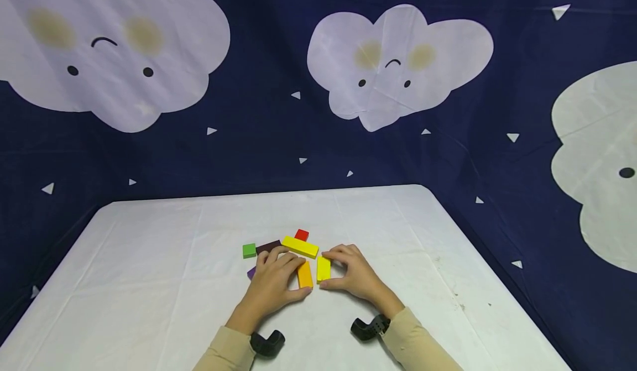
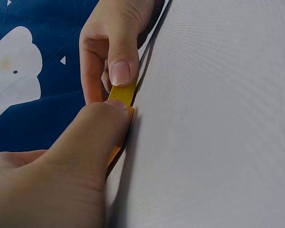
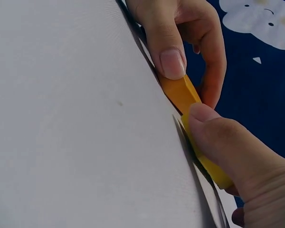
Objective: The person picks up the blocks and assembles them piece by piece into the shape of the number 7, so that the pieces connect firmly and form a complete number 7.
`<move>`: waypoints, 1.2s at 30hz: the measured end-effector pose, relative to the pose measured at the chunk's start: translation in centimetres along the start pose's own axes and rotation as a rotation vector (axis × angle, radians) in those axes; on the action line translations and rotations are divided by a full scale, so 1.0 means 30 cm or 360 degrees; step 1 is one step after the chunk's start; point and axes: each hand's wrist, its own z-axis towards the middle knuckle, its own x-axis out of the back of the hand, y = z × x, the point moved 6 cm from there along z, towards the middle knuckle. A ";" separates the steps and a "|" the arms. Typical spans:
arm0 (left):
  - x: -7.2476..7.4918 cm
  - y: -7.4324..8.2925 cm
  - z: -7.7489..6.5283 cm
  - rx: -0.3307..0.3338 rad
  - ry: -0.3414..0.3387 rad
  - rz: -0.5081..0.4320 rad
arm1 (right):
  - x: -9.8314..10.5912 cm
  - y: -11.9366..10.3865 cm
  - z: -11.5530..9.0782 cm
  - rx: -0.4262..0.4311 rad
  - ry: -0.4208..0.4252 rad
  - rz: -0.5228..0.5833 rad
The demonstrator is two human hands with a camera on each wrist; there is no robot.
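My left hand (image 1: 275,280) pinches an orange block (image 1: 305,275) lengthwise, thumb at its near end and fingers at its far end. Just to the right, my right hand (image 1: 356,274) grips a shorter yellow block (image 1: 323,269) the same way. A narrow gap parts the two blocks in the head view. In the right wrist view the orange block (image 3: 180,92) and the yellow block (image 3: 206,159) lie low at the white surface. Beyond the fingers lies a longer yellow block (image 1: 300,247), set at a slant.
A red block (image 1: 301,235) sits behind the long yellow one. To the left are a dark brown block (image 1: 269,246), a green block (image 1: 249,250) and a purple block (image 1: 251,273), partly hidden by my left hand. All are on a white-covered table (image 1: 149,282) before a dark blue cloud-print cloth (image 1: 269,105).
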 end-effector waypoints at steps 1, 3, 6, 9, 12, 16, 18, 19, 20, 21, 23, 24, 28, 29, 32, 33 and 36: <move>0.001 0.000 0.000 0.0003 -0.0003 0.0004 | 0.002 0.000 -0.002 0.0005 0.0022 -0.0011; 0.001 0.000 0.000 0.0016 -0.0024 0.0007 | 0.007 0.001 -0.008 0.0005 0.0058 -0.0027; 0.001 -0.001 -0.001 0.0025 -0.0047 0.0017 | 0.017 0.001 -0.021 0.0001 0.0096 -0.0019; 0.000 0.000 0.001 0.0015 -0.0041 0.0032 | 0.030 0.002 -0.037 -0.0014 0.0109 -0.0004; 0.002 0.000 0.002 0.0002 -0.0012 0.0033 | 0.041 0.008 -0.055 -0.0051 0.0097 -0.0002; 0.002 0.000 0.001 0.0003 -0.0007 0.0012 | 0.052 0.013 -0.085 -0.0101 0.0080 0.0014; 0.001 0.000 0.002 0.0014 -0.0027 0.0006 | 0.057 0.013 -0.104 -0.0121 0.0074 0.0015; -0.001 0.000 0.002 0.0023 -0.0042 0.0004 | 0.058 0.013 -0.113 -0.0128 0.0072 0.0020; -0.001 0.000 0.002 0.0029 -0.0054 0.0002 | 0.059 0.011 -0.123 -0.0132 0.0073 0.0022; -0.001 0.000 0.003 0.0036 -0.0064 0.0000 | 0.059 0.009 -0.131 -0.0131 0.0077 0.0019; -0.003 0.000 0.002 0.0050 -0.0082 -0.0001 | 0.059 0.007 -0.148 -0.0136 0.0081 0.0024; -0.003 0.000 0.002 0.0054 -0.0085 0.0002 | 0.058 0.004 -0.156 -0.0131 0.0085 0.0028; -0.006 0.000 0.001 0.0059 -0.0081 -0.0003 | 0.052 -0.009 -0.179 -0.0121 0.0101 0.0043; -0.007 -0.001 0.001 0.0059 -0.0080 -0.0007 | 0.049 -0.011 -0.183 -0.0117 0.0106 0.0039; -0.007 -0.002 0.001 0.0060 -0.0071 -0.0017 | 0.039 -0.019 -0.194 -0.0114 0.0111 0.0014; -0.007 -0.001 0.001 0.0059 -0.0067 -0.0018 | 0.037 -0.022 -0.197 -0.0111 0.0112 0.0003; -0.005 -0.002 0.002 0.0062 -0.0070 -0.0018 | 0.034 -0.030 -0.202 -0.0103 0.0113 -0.0043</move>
